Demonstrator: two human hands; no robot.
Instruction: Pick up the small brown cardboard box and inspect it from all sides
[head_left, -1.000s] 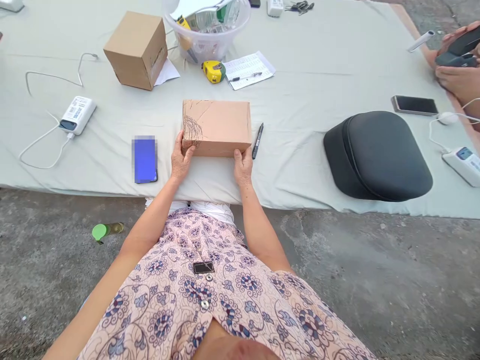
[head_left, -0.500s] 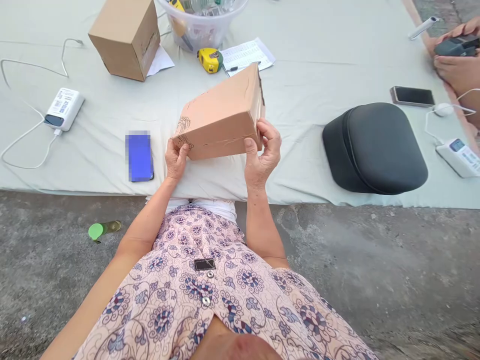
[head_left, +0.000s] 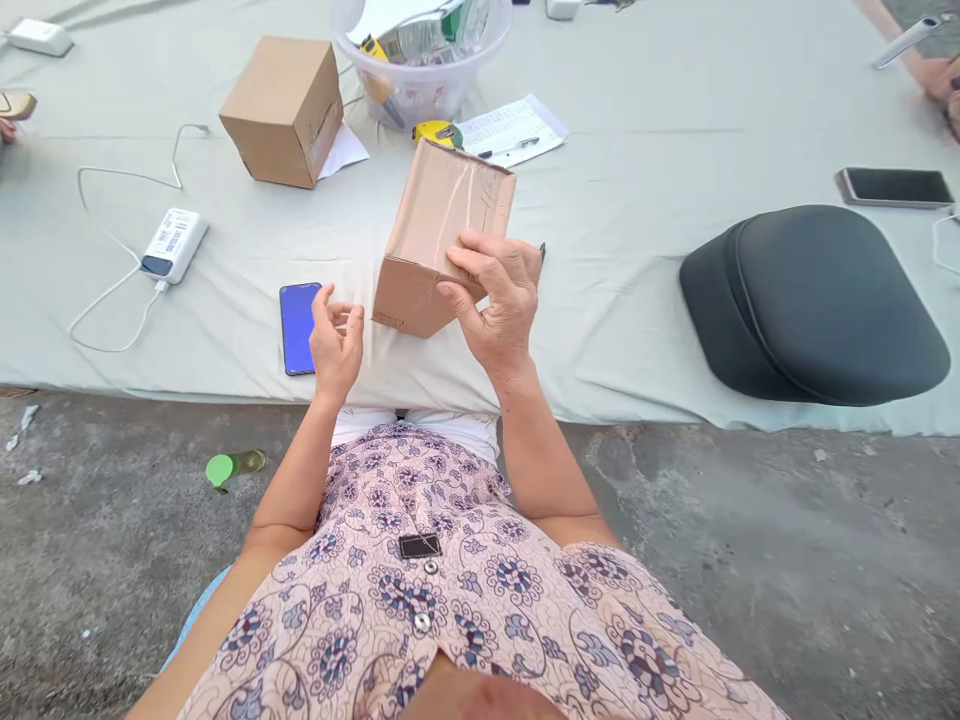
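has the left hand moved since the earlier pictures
Yes: judged against the blue-screened phone, the left hand has come off the nearer cardboard box and shifted left, closer to the phone.

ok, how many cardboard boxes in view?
2. The right hand holds one box; the other box stands on the table, left of the plastic tub. Hidden ones can't be ruled out.
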